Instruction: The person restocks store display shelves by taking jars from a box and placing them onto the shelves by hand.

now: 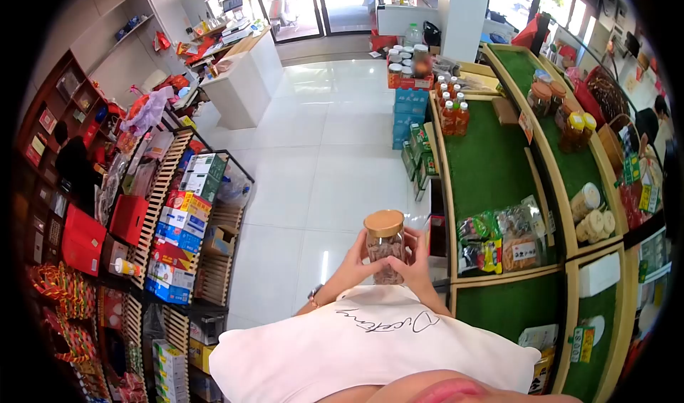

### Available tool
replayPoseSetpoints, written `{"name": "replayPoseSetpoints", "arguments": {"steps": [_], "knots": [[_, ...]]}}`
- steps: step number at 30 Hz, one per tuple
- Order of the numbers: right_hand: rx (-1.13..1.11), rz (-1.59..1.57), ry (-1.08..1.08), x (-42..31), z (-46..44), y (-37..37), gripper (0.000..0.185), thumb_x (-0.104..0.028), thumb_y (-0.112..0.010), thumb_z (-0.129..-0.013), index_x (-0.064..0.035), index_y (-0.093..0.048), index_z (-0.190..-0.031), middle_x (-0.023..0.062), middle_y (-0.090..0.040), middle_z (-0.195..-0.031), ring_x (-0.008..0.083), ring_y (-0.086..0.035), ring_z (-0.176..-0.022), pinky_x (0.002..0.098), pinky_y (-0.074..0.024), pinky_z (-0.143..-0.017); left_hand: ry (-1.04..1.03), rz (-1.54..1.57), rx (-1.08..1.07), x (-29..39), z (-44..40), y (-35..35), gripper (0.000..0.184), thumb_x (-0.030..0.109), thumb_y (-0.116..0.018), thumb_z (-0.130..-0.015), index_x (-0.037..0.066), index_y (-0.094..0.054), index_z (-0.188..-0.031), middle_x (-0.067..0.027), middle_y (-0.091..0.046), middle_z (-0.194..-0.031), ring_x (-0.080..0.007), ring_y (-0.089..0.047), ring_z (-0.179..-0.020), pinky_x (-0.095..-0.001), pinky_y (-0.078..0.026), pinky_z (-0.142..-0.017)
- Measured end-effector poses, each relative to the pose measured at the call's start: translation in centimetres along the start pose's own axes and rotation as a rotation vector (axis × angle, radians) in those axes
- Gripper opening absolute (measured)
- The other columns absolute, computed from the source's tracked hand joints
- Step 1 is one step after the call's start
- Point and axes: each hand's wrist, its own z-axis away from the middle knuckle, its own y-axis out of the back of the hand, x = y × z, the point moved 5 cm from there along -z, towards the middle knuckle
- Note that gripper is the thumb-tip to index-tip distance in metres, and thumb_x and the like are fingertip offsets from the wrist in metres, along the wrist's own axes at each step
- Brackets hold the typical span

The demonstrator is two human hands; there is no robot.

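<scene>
A clear jar [385, 249] with a gold lid [384, 223] stands upright between my two hands, close in front of my chest. Brownish pieces fill it; I cannot make out what they are. My left hand [360, 262] wraps round one side of the jar, with the thumb across its front. On the other side my right hand [415, 260] grips it in the same way, and the two thumbs nearly meet. The fingers behind the jar are partly hidden. The lid is on.
To my right stands a green-lined display shelf [491, 154] with bottles of orange drink [454, 114] and bagged snacks [524, 239]. A slatted rack [160, 211] of boxed goods is on my left. White floor tiles [306, 147] lead to a counter [246, 82] and glass doors.
</scene>
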Motion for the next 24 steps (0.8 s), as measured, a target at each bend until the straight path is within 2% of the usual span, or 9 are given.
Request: {"name": "replayPoseSetpoints", "arguments": {"steps": [2, 5, 6, 10, 13, 17, 21, 23, 24], "knots": [[-0.04, 0.024, 0.045, -0.5, -4.4, 1.4, 0.075, -0.017, -0.077, -0.073, -0.0045, -0.033, -0.132, 0.0128, -0.048, -0.124, 0.0211, -0.049, -0.111, 0.0375, -0.0402, -0.096, -0.078, -0.088, -0.021, 1.2, -4.4, 0.5, 0.077, 0.014, -0.072, -0.081, 0.004, -0.025, -0.142, -0.0119, -0.052, -0.127, -0.0193, -0.053, -0.114, -0.0359, -0.044, -0.096], [-0.084, -0.013, 0.001, -0.3, -9.6, 2.7, 0.075, -0.017, -0.077, -0.074, -0.005, -0.032, -0.133, 0.0131, -0.048, -0.125, 0.0207, -0.049, -0.112, 0.0373, -0.0393, -0.097, -0.043, -0.004, 0.04, 1.7, -8.7, 0.9, 0.074, 0.01, -0.07, -0.082, 0.003, -0.026, -0.142, -0.0118, -0.044, -0.135, -0.0217, -0.043, -0.126, -0.0394, -0.033, -0.107], [-0.114, 0.038, -0.006, -0.7, -10.9, 2.8, 0.071, -0.017, -0.075, -0.076, -0.0041, -0.034, -0.133, 0.0138, -0.049, -0.126, 0.0204, -0.05, -0.111, 0.036, -0.0411, -0.096, -0.045, 0.012, 0.078, 1.0, -9.7, 1.3, 0.079, 0.015, -0.072, -0.08, 0.004, -0.024, -0.142, -0.0127, -0.05, -0.129, -0.0208, -0.052, -0.117, -0.0364, -0.043, -0.098], [-0.2, 0.184, -0.104, 0.5, -14.9, 2.6, 0.063, -0.016, -0.07, -0.083, -0.0025, -0.038, -0.136, 0.0154, -0.052, -0.126, 0.0212, -0.054, -0.109, 0.0336, -0.0455, -0.092, -0.032, 0.017, 0.243, -2.7, -12.7, 4.1, 0.08, 0.014, -0.073, -0.078, 0.003, -0.026, -0.142, -0.0146, -0.052, -0.126, -0.0217, -0.055, -0.113, -0.0363, -0.045, -0.094], [-0.179, 0.044, -0.185, 4.9, -17.5, 2.5, 0.065, -0.017, -0.066, -0.087, -0.0046, -0.034, -0.142, 0.0156, -0.051, -0.13, 0.0221, -0.053, -0.113, 0.0345, -0.044, -0.095, 0.064, -0.04, 0.299, -3.5, -15.3, 6.5, 0.08, 0.016, -0.074, -0.076, 0.002, -0.028, -0.14, -0.0163, -0.054, -0.121, -0.0231, -0.057, -0.109, -0.0366, -0.047, -0.092], [-0.235, 0.024, -0.266, 5.1, -23.2, 2.0, 0.064, -0.016, -0.062, -0.09, -0.0051, -0.031, -0.145, 0.0158, -0.049, -0.133, 0.0239, -0.051, -0.119, 0.0348, -0.0412, -0.1, 0.024, -0.106, 0.45, -5.3, -20.4, 10.5, 0.083, 0.019, -0.077, -0.073, 0.001, -0.03, -0.138, -0.0163, -0.056, -0.115, -0.0233, -0.058, -0.104, -0.036, -0.048, -0.088], [-0.281, 0.214, -0.115, 4.6, -32.0, 1.4, 0.067, -0.018, -0.064, -0.089, -0.0055, -0.03, -0.145, 0.0162, -0.05, -0.133, 0.026, -0.052, -0.118, 0.0357, -0.0418, -0.099, -0.102, -0.111, 0.467, -4.2, -28.7, 15.0, 0.087, 0.019, -0.078, -0.073, 0.004, -0.024, -0.14, -0.016, -0.049, -0.121, -0.0231, -0.052, -0.111, -0.0366, -0.046, -0.088], [-0.291, 0.269, -0.065, 3.1, -36.8, 0.5, 0.07, -0.019, -0.066, -0.088, -0.0054, -0.029, -0.145, 0.0166, -0.05, -0.133, 0.0271, -0.052, -0.118, 0.0361, -0.0415, -0.1, -0.092, -0.054, 0.457, -3.7, -33.3, 17.4, 0.095, 0.018, -0.078, -0.072, 0.005, -0.018, -0.144, -0.0153, -0.045, -0.123, -0.0232, -0.049, -0.113, -0.0373, -0.045, -0.09], [-0.276, 0.3, -0.102, 3.0, -39.1, 0.2, 0.077, -0.023, -0.069, -0.084, -0.0058, -0.027, -0.146, 0.019, -0.049, -0.132, 0.0288, -0.052, -0.118, 0.0367, -0.0414, -0.1, -0.129, -0.061, 0.417, -3.4, -35.8, 18.5, 0.097, 0.019, -0.078, -0.073, 0.005, -0.016, -0.145, -0.0148, -0.044, -0.124, -0.023, -0.049, -0.113, -0.0364, -0.044, -0.091]]}}
